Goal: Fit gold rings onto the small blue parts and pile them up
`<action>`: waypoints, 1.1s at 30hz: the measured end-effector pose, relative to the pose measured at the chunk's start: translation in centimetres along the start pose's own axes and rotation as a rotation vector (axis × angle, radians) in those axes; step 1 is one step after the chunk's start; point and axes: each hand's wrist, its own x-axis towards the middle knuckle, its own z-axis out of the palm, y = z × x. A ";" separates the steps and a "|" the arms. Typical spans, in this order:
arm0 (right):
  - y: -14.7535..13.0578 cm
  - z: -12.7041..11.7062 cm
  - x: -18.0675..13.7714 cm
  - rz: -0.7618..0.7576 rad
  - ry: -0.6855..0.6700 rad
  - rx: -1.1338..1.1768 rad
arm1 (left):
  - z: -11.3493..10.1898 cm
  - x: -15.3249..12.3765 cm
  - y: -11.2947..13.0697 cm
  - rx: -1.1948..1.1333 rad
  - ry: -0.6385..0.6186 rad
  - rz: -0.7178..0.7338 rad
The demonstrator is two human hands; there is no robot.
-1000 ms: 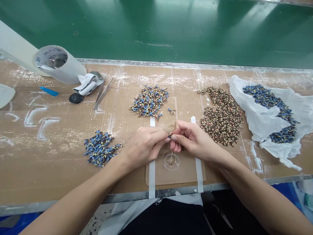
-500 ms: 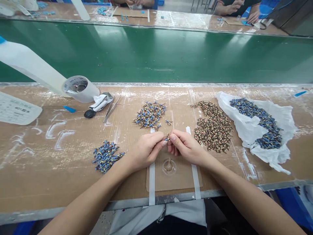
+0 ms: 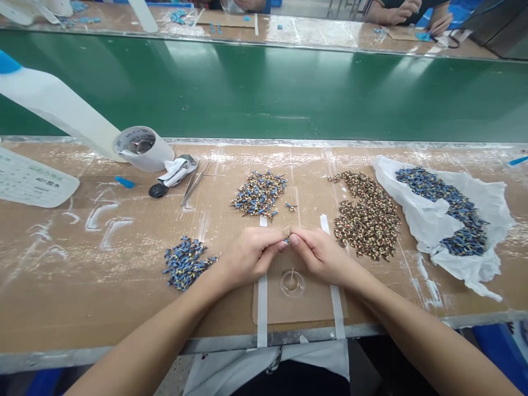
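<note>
My left hand [image 3: 251,254] and my right hand [image 3: 322,254] meet above a cardboard pad [image 3: 299,311], their fingertips pinching a tiny blue-and-brown part [image 3: 287,239]. Its exact shape is hidden by my fingers. Below the hands, a clear round dish [image 3: 292,282] with a thin upright pin sits on the pad. Beyond the fingertips lies a heap of blue-and-brown parts [image 3: 259,193]. A heap of blue parts [image 3: 184,263] lies left of my left hand. A heap of brown ring-like parts [image 3: 367,217] lies right of my right hand.
A white plastic bag [image 3: 437,212] holds more blue parts at right. Tweezers [image 3: 193,186], a white cloth [image 3: 175,173], a tape roll [image 3: 143,149] and a printed sheet [image 3: 33,179] lie at left. A green partition [image 3: 264,88] backs the table; co-workers' hands show beyond it.
The view has tilted up and shifted, showing more beyond the partition. My hands have drawn closer, with their fingertips meeting at the tiny part.
</note>
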 end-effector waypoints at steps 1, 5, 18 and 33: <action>0.0 0.0 0.0 -0.011 -0.014 -0.020 | 0.0 0.0 0.0 -0.001 -0.006 0.000; 0.1 -0.1 -0.1 -0.038 -0.052 -0.044 | -0.1 -0.1 0.1 -0.018 -0.039 -0.007; -0.1 -0.5 -0.2 -0.043 -0.117 -0.017 | 0.1 -0.1 1.4 -0.021 -0.064 -0.092; 0.5 0.0 0.2 0.027 0.004 0.240 | -0.5 0.1 0.7 -0.035 -0.072 -0.145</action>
